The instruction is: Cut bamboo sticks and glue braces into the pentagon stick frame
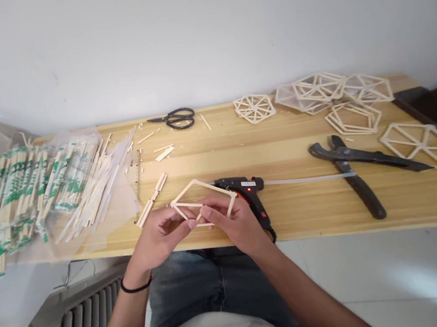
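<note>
Both hands hold a pentagon-shaped wooden stick frame (183, 188) above the table's front edge. My left hand (161, 236) is closed on its lower left side, thumb and fingers pinched by a short inner stick. On the right, my right hand (236, 221) pinches a small stick piece inside the frame, its fingers partly behind the frame. Just beyond my right hand lies a black hot glue gun (249, 189) with a lit red light and a clear glue stick (307, 178) in its back. Cut stick pieces (153, 198) lie left of the frame.
Wrapped chopsticks (19, 189) and loose sticks (90, 189) cover the left. Black scissors (178, 118) lie at the back, black-handled cutters (346, 160) at the right. Finished stick frames (254, 108) rest along the back right, another frame (423, 145) far right. A ruler (137, 182) lies left.
</note>
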